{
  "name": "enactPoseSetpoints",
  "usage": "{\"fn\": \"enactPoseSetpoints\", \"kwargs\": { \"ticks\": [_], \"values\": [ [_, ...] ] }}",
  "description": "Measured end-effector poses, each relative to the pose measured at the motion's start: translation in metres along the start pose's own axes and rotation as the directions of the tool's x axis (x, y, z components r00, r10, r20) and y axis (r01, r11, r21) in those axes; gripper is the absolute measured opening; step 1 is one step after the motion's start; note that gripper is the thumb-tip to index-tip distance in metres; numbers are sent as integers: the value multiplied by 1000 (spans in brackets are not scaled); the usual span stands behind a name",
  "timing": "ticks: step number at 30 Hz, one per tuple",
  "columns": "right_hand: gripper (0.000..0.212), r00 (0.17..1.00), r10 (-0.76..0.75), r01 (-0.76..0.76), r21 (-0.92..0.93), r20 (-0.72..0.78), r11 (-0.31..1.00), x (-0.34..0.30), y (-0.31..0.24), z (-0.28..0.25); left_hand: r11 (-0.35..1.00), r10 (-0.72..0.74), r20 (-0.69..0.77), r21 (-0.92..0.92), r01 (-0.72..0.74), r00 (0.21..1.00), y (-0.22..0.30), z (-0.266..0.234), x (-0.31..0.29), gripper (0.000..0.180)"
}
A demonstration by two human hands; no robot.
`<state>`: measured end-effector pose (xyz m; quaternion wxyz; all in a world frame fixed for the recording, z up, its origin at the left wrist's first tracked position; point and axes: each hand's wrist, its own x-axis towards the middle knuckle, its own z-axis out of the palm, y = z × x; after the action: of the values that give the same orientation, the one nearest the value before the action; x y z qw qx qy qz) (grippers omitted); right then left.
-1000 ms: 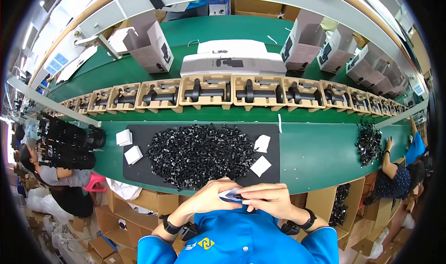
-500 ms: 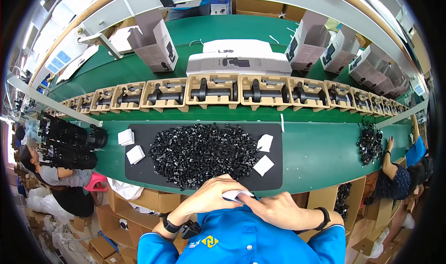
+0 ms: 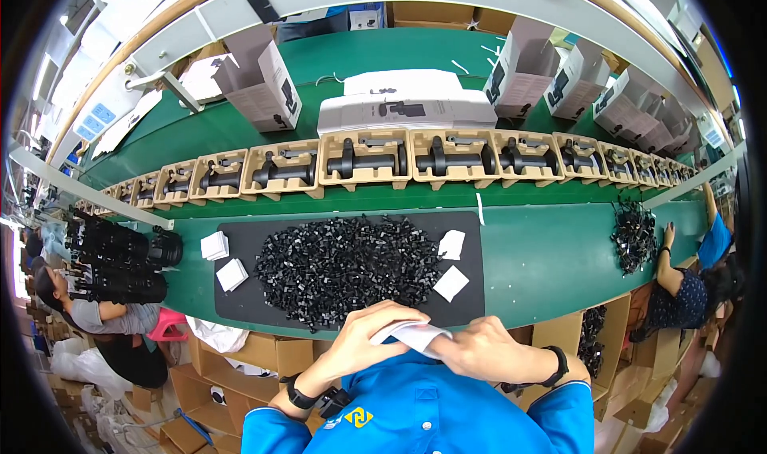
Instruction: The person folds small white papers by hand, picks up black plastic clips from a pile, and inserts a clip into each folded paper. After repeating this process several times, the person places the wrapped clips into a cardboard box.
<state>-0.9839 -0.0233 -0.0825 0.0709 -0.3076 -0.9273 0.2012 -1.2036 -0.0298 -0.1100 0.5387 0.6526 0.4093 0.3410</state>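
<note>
A white folded paper (image 3: 413,336) is bent between my hands, close to my chest at the mat's front edge. My left hand (image 3: 370,334) closes on its left end, with the fingers curled over the top. At the other end, my right hand (image 3: 486,350) grips the paper with bent fingers. Just beyond the hands lies a wide heap of small black parts (image 3: 343,270) on a dark grey mat (image 3: 473,298). White paper squares (image 3: 232,275) are stacked to the left of the heap, and another white paper square (image 3: 451,284) lies to its right.
A row of brown moulded trays (image 3: 366,157) holding black devices runs along the green bench (image 3: 543,270). Printed boxes (image 3: 515,74) stand behind it. Large black equipment (image 3: 120,254) is at left; another black pile (image 3: 635,238) lies at right, near a co-worker's hand (image 3: 669,234). Cartons (image 3: 248,350) stand below.
The paper has come further into view and looks more spread between my hands. My right hand has shifted slightly to the right. The whole view has tilted a little.
</note>
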Motion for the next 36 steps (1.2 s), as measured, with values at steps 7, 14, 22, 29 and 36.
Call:
{"fn": "enactPoseSetpoints", "kwargs": {
  "ticks": [7, 14, 22, 29, 36],
  "values": [
    [41, 863, 143, 114, 464, -484, 879, 8, -5, -2, 921, 145, -3, -365, -136, 989, -15, 0, -7, 31],
    [21, 841, 233, 116, 583, -489, 804, -3, 12, 21, 986, -72, -35, -156, 65, 997, -3, 6, -2, 32],
    [40, 833, -221, 142, -190, -507, 971, -19, 37, 39, 414, -478, 188, -813, 409, 858, -34, 19, 10, 47],
    [30, 862, 302, -124, 408, -407, 905, -23, 31, 24, 729, -415, 127, -546, 413, 901, -27, 24, 25, 51],
    [13, 904, 428, -283, 762, 9, 582, -14, 67, 29, 822, -407, 104, -392, 414, 907, -26, 30, 39, 29]
  ]
}}
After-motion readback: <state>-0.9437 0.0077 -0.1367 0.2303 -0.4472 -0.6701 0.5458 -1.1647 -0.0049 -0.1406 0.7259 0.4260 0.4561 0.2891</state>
